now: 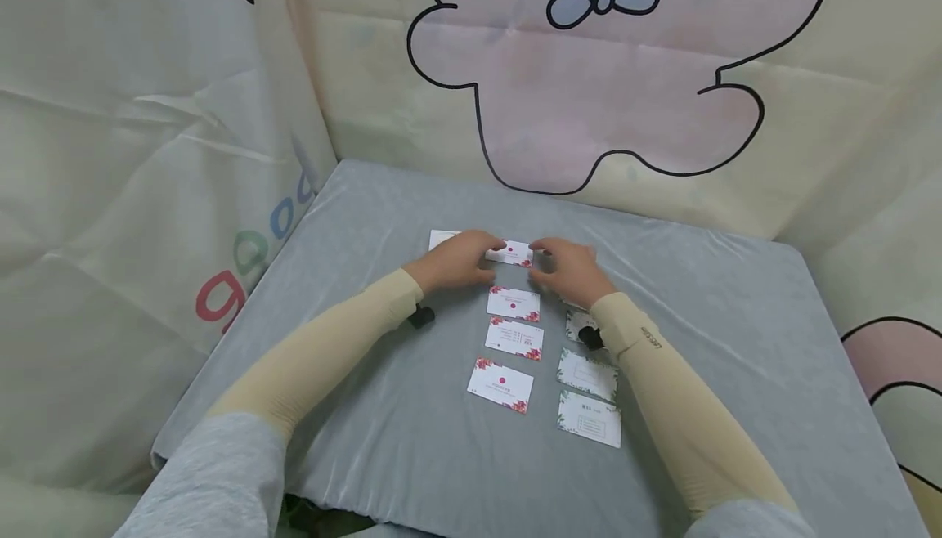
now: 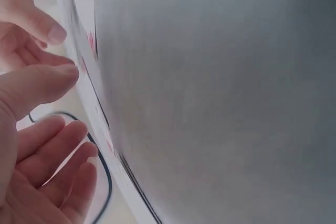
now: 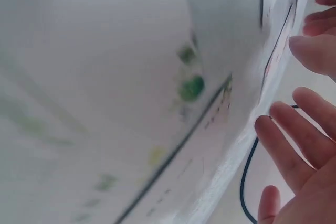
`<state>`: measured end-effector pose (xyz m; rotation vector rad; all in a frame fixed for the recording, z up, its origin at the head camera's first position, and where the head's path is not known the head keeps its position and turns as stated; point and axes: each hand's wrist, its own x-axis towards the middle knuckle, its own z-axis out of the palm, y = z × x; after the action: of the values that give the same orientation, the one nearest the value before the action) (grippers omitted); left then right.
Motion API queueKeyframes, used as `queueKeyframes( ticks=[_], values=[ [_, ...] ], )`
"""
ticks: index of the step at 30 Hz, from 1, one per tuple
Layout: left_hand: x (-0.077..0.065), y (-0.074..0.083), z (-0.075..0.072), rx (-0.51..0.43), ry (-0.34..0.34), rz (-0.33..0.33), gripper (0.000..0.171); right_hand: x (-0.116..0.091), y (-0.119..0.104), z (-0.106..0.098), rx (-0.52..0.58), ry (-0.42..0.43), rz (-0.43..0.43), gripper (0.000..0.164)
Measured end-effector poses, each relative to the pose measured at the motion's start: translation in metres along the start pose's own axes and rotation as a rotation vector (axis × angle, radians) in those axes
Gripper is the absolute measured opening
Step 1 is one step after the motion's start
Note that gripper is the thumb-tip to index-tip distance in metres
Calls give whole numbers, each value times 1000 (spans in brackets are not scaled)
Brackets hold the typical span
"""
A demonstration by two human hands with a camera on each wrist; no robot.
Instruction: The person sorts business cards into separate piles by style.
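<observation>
Near the back of the table, a white card with red flowers (image 1: 515,254) lies between the two hands. My left hand (image 1: 458,262) hovers at its left end, partly over another white card (image 1: 440,238). On the right end is my right hand (image 1: 570,271), thumb and fingers spread apart. In the left wrist view the left hand (image 2: 47,166) has loosely bent fingers and grips nothing. The right wrist view has the right hand (image 3: 304,156) with relaxed, parted fingers and nothing held. Whether any fingertip touches the card cannot be told.
Below the hands runs a column of red-flower cards: one (image 1: 513,303), another (image 1: 514,338) and a nearest one (image 1: 500,385). Green-leaf cards (image 1: 587,374) line up to its right, the farther ones partly hidden by the right arm. Grey cloth covers the table (image 1: 397,440); printed curtains (image 1: 368,96) stand behind.
</observation>
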<state>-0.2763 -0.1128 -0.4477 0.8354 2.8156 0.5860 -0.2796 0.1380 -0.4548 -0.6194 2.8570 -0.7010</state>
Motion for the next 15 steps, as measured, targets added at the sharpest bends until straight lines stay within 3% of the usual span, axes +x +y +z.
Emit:
queueKeyframes(
  ticks=[9, 15],
  values=[
    [-31, 21, 10, -10, -86, 54, 66, -48, -5, 3, -99, -52, -39, 60],
    [-44, 26, 13, -29, -62, 74, 62, -58, -15, 8, -84, -67, -74, 58]
  ],
)
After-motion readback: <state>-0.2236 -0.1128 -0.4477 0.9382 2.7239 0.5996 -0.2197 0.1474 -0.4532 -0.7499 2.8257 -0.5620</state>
